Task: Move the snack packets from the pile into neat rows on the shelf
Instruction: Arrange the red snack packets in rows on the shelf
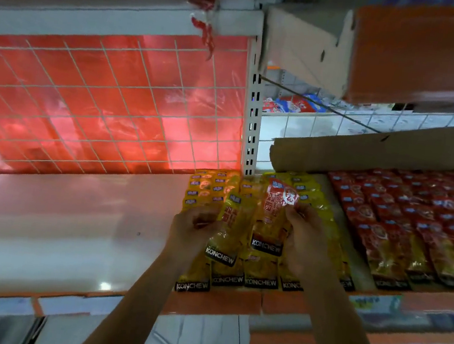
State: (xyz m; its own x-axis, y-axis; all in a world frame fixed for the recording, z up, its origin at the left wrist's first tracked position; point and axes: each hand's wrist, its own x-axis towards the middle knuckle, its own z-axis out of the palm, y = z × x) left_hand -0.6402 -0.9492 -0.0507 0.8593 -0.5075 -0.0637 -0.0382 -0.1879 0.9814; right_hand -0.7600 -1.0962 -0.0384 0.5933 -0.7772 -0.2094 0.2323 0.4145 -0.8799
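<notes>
Both my hands are raised over a row of yellow KONCHEW snack packets (260,274) lying on the white shelf (72,225). My left hand (193,230) grips a yellow packet (228,228) by its left edge. My right hand (307,237) pinches another yellow packet with red print (273,214) near its top right. Both held packets hang just above the yellow row. More yellow packets (207,189) lie stacked at the back by the mesh.
Red-topped packets (412,221) fill the shelf section to the right, behind a cardboard strip (378,152). A red-backed wire mesh (109,102) closes the back. A white slotted upright (253,118) divides the sections. An orange price rail (219,302) runs along the shelf's front edge.
</notes>
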